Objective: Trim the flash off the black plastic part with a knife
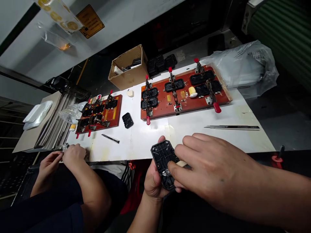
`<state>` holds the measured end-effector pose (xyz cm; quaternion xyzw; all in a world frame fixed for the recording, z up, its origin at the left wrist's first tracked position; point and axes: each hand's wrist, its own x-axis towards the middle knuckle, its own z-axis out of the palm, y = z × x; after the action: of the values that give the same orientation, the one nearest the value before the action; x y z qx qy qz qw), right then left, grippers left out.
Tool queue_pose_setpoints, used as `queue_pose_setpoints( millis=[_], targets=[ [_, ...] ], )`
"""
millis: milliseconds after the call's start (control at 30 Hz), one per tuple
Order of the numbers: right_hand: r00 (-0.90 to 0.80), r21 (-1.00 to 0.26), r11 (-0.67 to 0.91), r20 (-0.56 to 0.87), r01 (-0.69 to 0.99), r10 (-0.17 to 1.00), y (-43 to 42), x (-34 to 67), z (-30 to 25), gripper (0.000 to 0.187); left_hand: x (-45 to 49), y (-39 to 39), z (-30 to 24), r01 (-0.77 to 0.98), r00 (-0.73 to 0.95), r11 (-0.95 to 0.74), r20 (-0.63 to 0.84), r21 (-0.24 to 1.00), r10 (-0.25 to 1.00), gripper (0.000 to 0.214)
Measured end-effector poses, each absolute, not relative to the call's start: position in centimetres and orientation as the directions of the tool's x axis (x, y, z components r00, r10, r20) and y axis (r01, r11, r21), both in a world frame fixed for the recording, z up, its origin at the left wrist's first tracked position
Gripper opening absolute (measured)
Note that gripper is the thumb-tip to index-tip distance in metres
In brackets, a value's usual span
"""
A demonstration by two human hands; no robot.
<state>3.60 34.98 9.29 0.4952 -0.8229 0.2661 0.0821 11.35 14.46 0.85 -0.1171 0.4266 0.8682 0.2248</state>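
Observation:
My left hand (153, 181) is closed round a black ribbed plastic housing part (162, 157), holding it tilted with its inner side up, in front of the table edge. My right hand (206, 165) is closed over the part's right side. A small cream-coloured piece with a dark end (181, 164) shows between its thumb and fingers; its kind cannot be made out. Some fingertips of the right hand are hidden behind the part. A shiny spot sits on the part's lower half, near the right thumb.
Beyond my hands lies a red-brown fixture board (160, 110) with red-handled clamps and black parts. A craft knife (232, 127) lies at right, a cardboard box (128, 72) behind. At left are a co-worker's hands (73, 155), a second fixture board (116, 113) and a loose black part (127, 120).

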Motion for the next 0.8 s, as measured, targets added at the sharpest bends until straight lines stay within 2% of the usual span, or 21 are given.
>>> queue_pose_setpoints(
  millis=[67, 167, 267, 400, 500, 567, 667, 733, 800],
  targets=[
    [-0.503, -0.356, 0.378, 0.388, -0.855, -0.772, 35.9, 3.5, 8.8, 0.012, 11.0, 14.8, 0.7, -0.434, -0.900, -0.601, -0.355, 0.671, 0.253, 0.110],
    [-0.576, -0.403, 0.440, 0.331, -0.802, -0.747, 38.9, 3.1, 6.9, 0.025, 10.0, 14.7, 0.6, -0.367, -0.921, -0.683, -0.349, 0.632, 0.172, 0.080],
    [-0.735, -0.414, 0.623, 0.202, -0.663, -0.648, 44.3, 1.9, 3.7, 0.034, 8.9, 14.0, 0.6, -0.428, -0.890, -0.651, -0.419, 0.627, 0.181, 0.061],
    [-0.919, -0.261, 0.882, 0.089, -0.393, -0.384, 52.6, -0.9, -1.4, 0.046, 8.5, 14.9, 0.4, -0.499, -0.859, -0.574, -0.456, 0.649, 0.231, 0.069],
    [-0.947, -0.207, 0.925, 0.095, -0.320, -0.306, 56.2, -3.1, -4.7, 0.046, 8.9, 16.8, 0.4, -0.523, -0.850, -0.584, -0.425, 0.621, 0.310, 0.082],
    [-0.941, -0.215, 0.918, 0.125, -0.334, -0.313, 56.7, -4.0, -6.0, 0.046, 9.1, 17.8, 0.4, -0.538, -0.843, -0.592, -0.406, 0.601, 0.353, 0.088],
    [-0.919, -0.217, 0.896, 0.172, -0.386, -0.354, 55.5, -3.9, -6.4, 0.048, 9.2, 18.3, 0.5, -0.527, -0.849, -0.597, -0.394, 0.604, 0.351, 0.091],
    [-0.885, -0.248, 0.850, 0.146, -0.465, -0.442, 53.9, -2.9, -6.2, 0.045, 9.0, 18.3, 0.9, -0.497, -0.867, -0.591, -0.379, 0.636, 0.323, 0.090],
    [-0.853, -0.331, 0.790, 0.113, -0.516, -0.509, 52.0, -1.5, -5.9, 0.036, 8.7, 18.1, 1.5, -0.432, -0.902, -0.544, -0.352, 0.719, 0.251, 0.087]
  ],
)
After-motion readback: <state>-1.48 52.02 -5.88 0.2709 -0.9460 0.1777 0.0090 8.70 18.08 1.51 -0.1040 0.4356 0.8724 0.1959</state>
